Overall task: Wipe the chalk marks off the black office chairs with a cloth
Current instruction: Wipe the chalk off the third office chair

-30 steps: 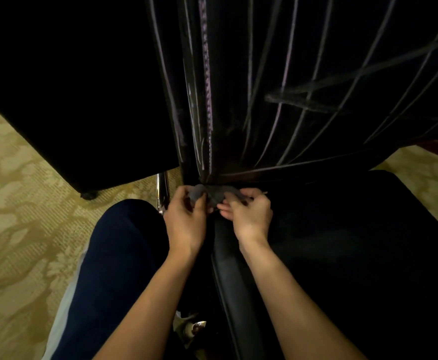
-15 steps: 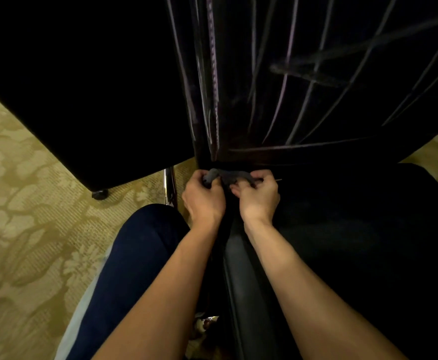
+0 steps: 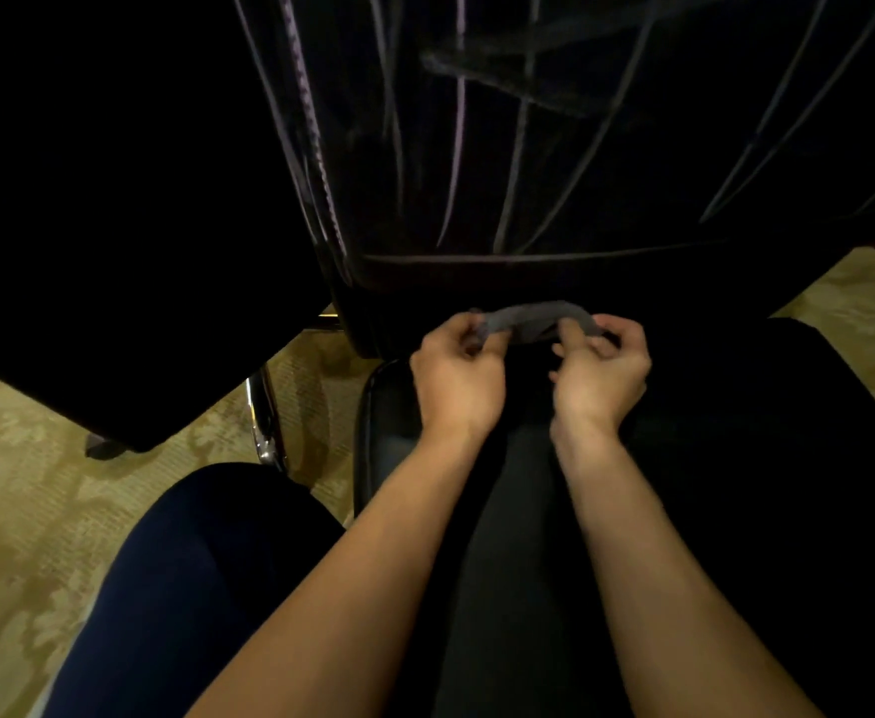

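A black office chair fills the view, its backrest (image 3: 554,147) streaked with pale chalk lines that run down to a cross line near its base. The black seat (image 3: 762,484) lies below and to the right. A small grey cloth (image 3: 534,319) is stretched just above the seat, at the foot of the backrest. My left hand (image 3: 456,375) pinches its left end. My right hand (image 3: 601,375) pinches its right end. Both sets of fingers are curled round the cloth.
A second black chair (image 3: 129,225) stands at the left, with a chrome leg (image 3: 265,422) beside my knee (image 3: 192,572). Patterned beige carpet (image 3: 21,510) shows at the left and at the far right.
My hands have moved apart, drawing the bunched cloth out into a longer strip between them. They have also shifted right, from the seat's left edge to over the seat.
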Available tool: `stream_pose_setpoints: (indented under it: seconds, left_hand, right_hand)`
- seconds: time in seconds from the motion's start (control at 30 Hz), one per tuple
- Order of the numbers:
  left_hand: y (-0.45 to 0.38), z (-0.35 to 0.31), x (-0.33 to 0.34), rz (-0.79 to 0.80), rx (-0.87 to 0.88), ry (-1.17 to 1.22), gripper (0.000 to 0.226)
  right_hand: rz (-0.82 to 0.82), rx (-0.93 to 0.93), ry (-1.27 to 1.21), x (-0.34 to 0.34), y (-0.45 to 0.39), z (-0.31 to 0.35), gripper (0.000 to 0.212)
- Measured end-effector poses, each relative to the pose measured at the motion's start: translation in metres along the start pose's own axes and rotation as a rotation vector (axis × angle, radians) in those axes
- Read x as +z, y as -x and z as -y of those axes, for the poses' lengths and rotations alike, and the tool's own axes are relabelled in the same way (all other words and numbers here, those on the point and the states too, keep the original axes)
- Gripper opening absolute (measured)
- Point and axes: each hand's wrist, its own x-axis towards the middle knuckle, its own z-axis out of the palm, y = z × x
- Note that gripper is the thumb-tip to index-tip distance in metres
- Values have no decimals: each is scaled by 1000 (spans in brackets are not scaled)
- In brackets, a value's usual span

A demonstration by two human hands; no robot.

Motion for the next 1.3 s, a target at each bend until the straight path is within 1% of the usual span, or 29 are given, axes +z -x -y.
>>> stream_pose_setpoints:
  seconds: [0.03, 0.1, 0.17, 0.23, 0.33, 0.43, 0.53, 0.63, 0.7, 0.8, 0.9, 0.97, 1.03, 1.07, 1.13, 1.2, 1.27, 1.3]
  left_hand:
    - [-1, 2, 6, 4, -60, 79, 4]
    - [-6, 7, 1, -79, -148, 256, 11]
    - [-14, 12, -20, -220, -152, 401, 22]
    - [-22, 11, -39, -306, -109, 454, 22]
    - [-36, 4, -44, -300, -100, 509, 14]
    - [-47, 1, -23, -309, -125, 480, 10]
    - [-45, -3, 12, -200, -169, 501, 10]
    - [-37, -12, 44, -83, -206, 540, 19]
    - [-42, -13, 48, -84, -210, 557, 20]
    - [-72, -11, 35, -178, -214, 643, 15]
    - [-97, -13, 35, -211, -208, 642, 16]
    - [-95, -23, 50, -192, -214, 622, 14]
    - [-82, -29, 71, -143, -225, 612, 20]
    - [-74, -30, 83, -102, -228, 603, 20]
    - [-57, -34, 105, -4, -243, 557, 11]
    - [-41, -37, 122, 104, -260, 522, 9]
    - [-33, -38, 129, 187, -280, 511, 12]
    - [-36, -38, 129, 190, -299, 520, 12]
  right_hand:
    - [22, 34, -46, -2, -6, 1, 25]
    - [135, 89, -159, 7, 0, 5, 29]
    - [251, 157, -265, 30, 23, 5, 31]
    - [308, 222, -348, 55, 42, 3, 29]
    - [297, 270, -436, 72, 46, 7, 24]
    - [205, 174, -355, 62, 27, 7, 27]
    - [56, 108, -343, 38, -1, 11, 30]
    - [-18, 105, -417, 20, -27, 16, 28]
    - [-6, 98, -407, 24, -35, 14, 28]
    - [59, 101, -389, 56, -29, 9, 31]
    - [28, 151, -428, 75, -29, 7, 27]
    - [-5, 138, -419, 65, -36, 10, 25]
    - [-56, 103, -382, 44, -47, 13, 25]
    - [-96, 92, -377, 30, -54, 16, 26]
    - [-186, 80, -388, 1, -68, 22, 28]
    - [-262, 74, -412, -26, -80, 27, 28]
    - [-287, 85, -466, -37, -87, 28, 29]
    - [-275, 101, -491, -33, -89, 27, 30]
